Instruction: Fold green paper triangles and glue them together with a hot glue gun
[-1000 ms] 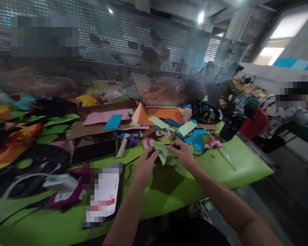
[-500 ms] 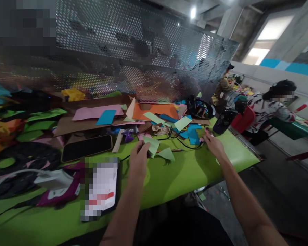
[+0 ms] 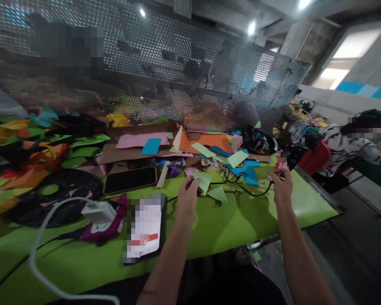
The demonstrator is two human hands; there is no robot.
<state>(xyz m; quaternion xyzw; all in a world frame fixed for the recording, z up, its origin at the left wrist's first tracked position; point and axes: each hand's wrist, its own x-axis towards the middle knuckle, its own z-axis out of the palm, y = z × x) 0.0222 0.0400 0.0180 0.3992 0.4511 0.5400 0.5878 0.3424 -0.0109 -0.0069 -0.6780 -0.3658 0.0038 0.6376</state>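
The left hand (image 3: 187, 195) pinches a pale green paper piece (image 3: 203, 181) by its corner, holding it just above the green tabletop (image 3: 241, 220). The right hand (image 3: 282, 186) is closed around a pink glue gun (image 3: 280, 166) at the tabletop's right end, and its black cord (image 3: 241, 188) trails between both hands.

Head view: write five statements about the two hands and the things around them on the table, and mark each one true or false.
1. The left hand pinches a pale green paper piece. True.
2. The right hand lies flat and empty. False: it is closed on a pink tool, with a black cord running to it.
3. A dark phone lies flat on the table, left of the left hand. True.
4. The table top is red. False: it is bright green.
5. A green paper triangle lies on the table between the two hands. True.
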